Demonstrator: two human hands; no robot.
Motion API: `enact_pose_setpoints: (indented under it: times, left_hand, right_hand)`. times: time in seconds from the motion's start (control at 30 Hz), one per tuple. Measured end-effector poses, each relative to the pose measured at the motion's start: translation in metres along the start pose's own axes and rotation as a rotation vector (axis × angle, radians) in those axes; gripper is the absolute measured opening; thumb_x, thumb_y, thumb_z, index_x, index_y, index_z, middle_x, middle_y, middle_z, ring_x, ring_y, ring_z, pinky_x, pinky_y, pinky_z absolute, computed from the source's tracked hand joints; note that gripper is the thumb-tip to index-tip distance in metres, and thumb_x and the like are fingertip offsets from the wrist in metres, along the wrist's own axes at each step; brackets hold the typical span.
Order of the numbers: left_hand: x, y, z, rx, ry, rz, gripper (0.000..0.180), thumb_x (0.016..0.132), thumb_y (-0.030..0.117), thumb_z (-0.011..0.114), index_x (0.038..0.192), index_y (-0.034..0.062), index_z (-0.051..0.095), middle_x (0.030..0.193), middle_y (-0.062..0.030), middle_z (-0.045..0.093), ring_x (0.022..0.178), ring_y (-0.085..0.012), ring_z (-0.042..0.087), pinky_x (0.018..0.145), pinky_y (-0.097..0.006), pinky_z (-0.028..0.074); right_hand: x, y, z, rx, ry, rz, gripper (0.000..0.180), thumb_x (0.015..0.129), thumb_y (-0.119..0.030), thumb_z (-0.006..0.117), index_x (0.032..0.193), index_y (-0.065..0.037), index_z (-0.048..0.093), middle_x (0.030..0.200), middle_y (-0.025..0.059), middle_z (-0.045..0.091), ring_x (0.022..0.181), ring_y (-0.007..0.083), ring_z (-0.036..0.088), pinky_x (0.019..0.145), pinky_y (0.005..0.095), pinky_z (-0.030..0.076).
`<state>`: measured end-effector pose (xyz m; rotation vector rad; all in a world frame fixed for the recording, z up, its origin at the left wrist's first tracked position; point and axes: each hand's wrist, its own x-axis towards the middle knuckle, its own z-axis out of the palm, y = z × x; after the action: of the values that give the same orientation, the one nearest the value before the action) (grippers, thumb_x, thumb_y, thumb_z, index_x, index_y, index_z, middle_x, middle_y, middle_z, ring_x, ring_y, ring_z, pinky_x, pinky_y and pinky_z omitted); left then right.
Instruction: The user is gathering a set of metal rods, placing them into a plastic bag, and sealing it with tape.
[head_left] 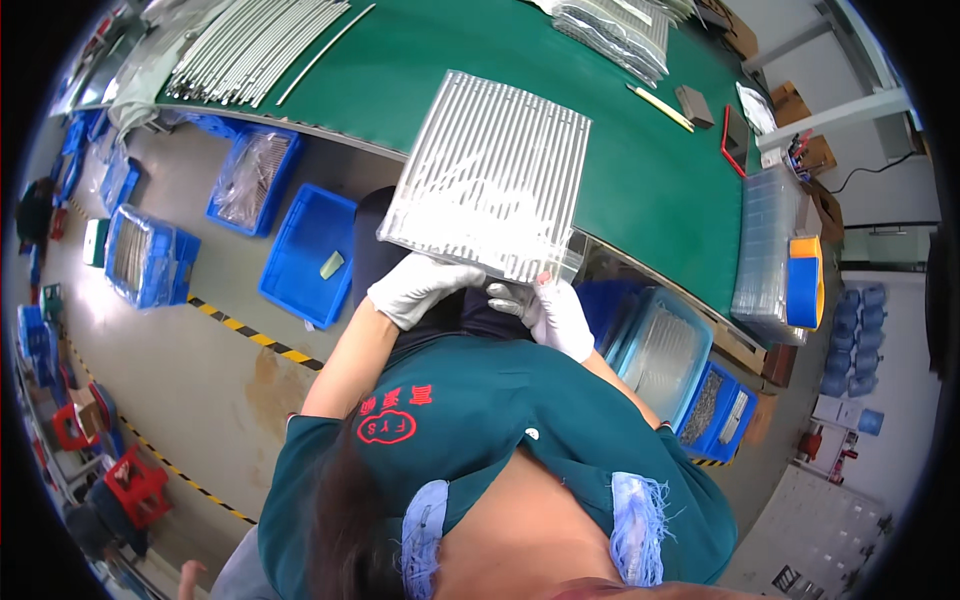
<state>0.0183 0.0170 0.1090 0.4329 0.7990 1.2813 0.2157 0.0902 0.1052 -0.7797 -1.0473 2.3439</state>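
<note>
A flat pack of silvery metal rods point(495, 150), laid side by side in shiny clear plastic, is tilted up over the near edge of the green table. My left hand point(422, 290), in a white glove, is closed on the pack's lower left edge. At its lower right corner my gloved right hand point(556, 318) pinches the plastic, with a bare fingertip showing. Glare hides part of the rods, and the pack covers some of my fingers.
Loose rods point(255, 50) lie at the table's far left, with a single rod point(325, 55) beside them. Stacked packs point(615, 40), a yellow pen-like tool point(660, 107) and a grey block point(694, 107) are at the right. Blue bins point(308, 255) stand on the floor.
</note>
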Motion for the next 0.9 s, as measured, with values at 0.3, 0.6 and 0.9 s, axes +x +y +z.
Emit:
enact_pose_setpoints:
  times: [0.3,0.6,0.9]
  left_hand:
    - [0.017,-0.029,0.024,-0.165,0.010,0.030,0.058,0.091,0.041,0.053,0.133,0.0041,0.038,0.128,-0.0148,0.051,0.115,-0.0299,0.052,0.089,-0.051,0.047]
    - [0.018,-0.031,0.020,-0.088,-0.149,0.007,0.063,0.091,0.048,0.048,0.132,0.0008,0.040,0.125,-0.0168,0.053,0.113,-0.0305,0.054,0.089,-0.046,0.048]
    - [-0.024,-0.008,-0.024,0.064,0.171,0.143,0.052,0.096,0.043,0.041,0.103,-0.0061,0.056,0.093,-0.0195,0.064,0.087,-0.0257,0.064,0.077,-0.035,0.052]
  right_hand:
    - [-0.012,-0.048,-0.025,0.051,0.388,-0.261,0.032,0.090,-0.032,0.058,0.101,-0.002,0.057,0.090,0.0046,0.058,0.083,0.0147,0.057,0.077,0.0319,0.048]
    - [0.011,0.004,-0.070,0.306,0.279,-0.009,0.017,0.090,-0.021,0.058,0.100,-0.008,0.058,0.095,0.0054,0.063,0.088,0.0171,0.061,0.079,0.0332,0.051]
    - [0.046,-0.001,0.017,1.153,-0.101,0.448,0.046,0.097,-0.032,0.036,0.130,0.000,0.040,0.129,0.0199,0.047,0.116,0.0335,0.048,0.096,0.0470,0.044]
